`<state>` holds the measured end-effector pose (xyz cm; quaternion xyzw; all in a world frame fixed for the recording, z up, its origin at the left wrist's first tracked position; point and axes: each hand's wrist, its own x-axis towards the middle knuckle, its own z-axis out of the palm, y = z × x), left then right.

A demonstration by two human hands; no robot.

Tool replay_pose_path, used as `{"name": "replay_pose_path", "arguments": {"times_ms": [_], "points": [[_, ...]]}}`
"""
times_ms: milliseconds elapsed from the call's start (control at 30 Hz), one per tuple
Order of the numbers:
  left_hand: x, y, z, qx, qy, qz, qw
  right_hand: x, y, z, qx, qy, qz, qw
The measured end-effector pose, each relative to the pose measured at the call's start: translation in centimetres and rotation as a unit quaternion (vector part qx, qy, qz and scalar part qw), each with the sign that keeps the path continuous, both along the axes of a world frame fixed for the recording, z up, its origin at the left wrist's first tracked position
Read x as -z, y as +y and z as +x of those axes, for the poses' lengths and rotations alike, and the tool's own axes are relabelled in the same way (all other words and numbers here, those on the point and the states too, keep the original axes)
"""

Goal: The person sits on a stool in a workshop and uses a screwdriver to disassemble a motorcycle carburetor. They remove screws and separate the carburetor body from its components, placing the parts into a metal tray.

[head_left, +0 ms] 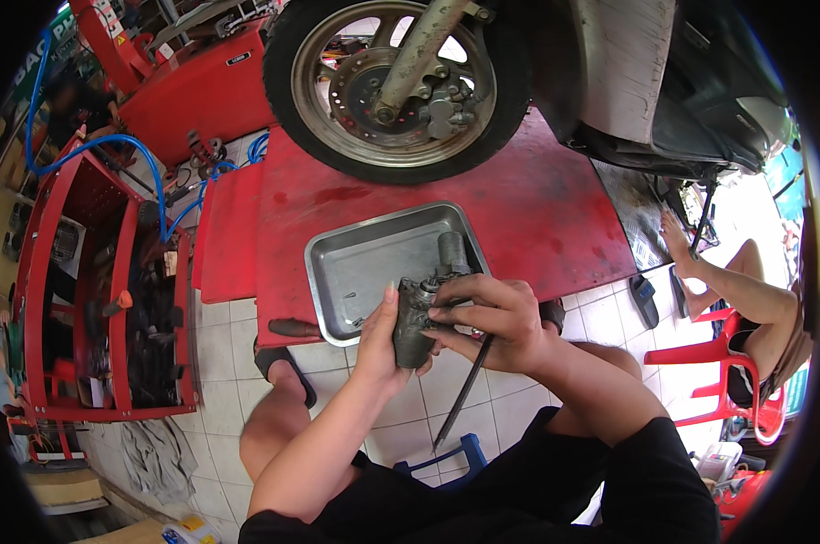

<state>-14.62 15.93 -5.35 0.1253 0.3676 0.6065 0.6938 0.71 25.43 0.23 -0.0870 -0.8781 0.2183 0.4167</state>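
Note:
My left hand point(378, 349) is wrapped round a greasy dark-grey metal part point(413, 337), roughly cylindrical, with fittings at its upper end. I cannot make out its exact kind. My right hand point(496, 317) is closed, its fingertips touching the part's upper right side. A long thin dark rod point(462, 395) is held in this hand and points down toward my lap. Both hands are over the near right corner of a metal tray point(315, 288). Inside the tray lie a cylindrical grey piece point(450, 249), partly behind the held part, and a few tiny bits point(349, 295).
The tray rests on a red platform point(555, 208) below a motorbike's front wheel point(396, 161). A dark handle-like thing point(294, 328) lies at the platform's near edge. On the left stands a red tool cart point(111, 299); on the right, a person sits on a red plastic chair point(732, 363).

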Motion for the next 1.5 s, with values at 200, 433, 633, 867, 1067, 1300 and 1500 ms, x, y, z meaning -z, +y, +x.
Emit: {"name": "replay_pose_path", "arguments": {"times_ms": [200, 433, 633, 867, 1067, 1300, 1500], "points": [[-0.7, 0.1, 0.5, -0.008, -0.016, -0.039, 0.999, 0.3, 0.1, -0.4, 0.019, -0.018, -0.008, 1.000], [1.1, 0.0, 0.1, -0.013, -0.074, -0.064, 0.995, 0.5, 0.3, -0.3, 0.051, -0.072, 0.020, 0.996], [0.7, 0.0, 0.2, -0.012, -0.081, -0.076, 0.994, 0.9, 0.9, -0.1, 0.039, -0.077, 0.127, 0.988], [0.7, -0.1, -0.5, -0.010, -0.052, 0.007, 0.999, -1.8, 0.4, 0.7, 0.006, -0.083, 0.309, 0.947], [-1.3, 0.2, -1.3, 0.046, -0.017, 0.167, 0.985, -1.9, -0.3, 1.0, -0.034, -0.066, 0.300, 0.951], [-0.2, -0.2, -1.2, -0.012, 0.037, 0.080, 0.996, -0.3, -0.2, 0.2, -0.004, -0.135, 0.186, 0.973], [-1.0, -0.2, -0.6, -0.033, -0.131, -0.102, 0.986, 2.1, 0.4, -1.3, -0.041, -0.230, 0.029, 0.972]]}}
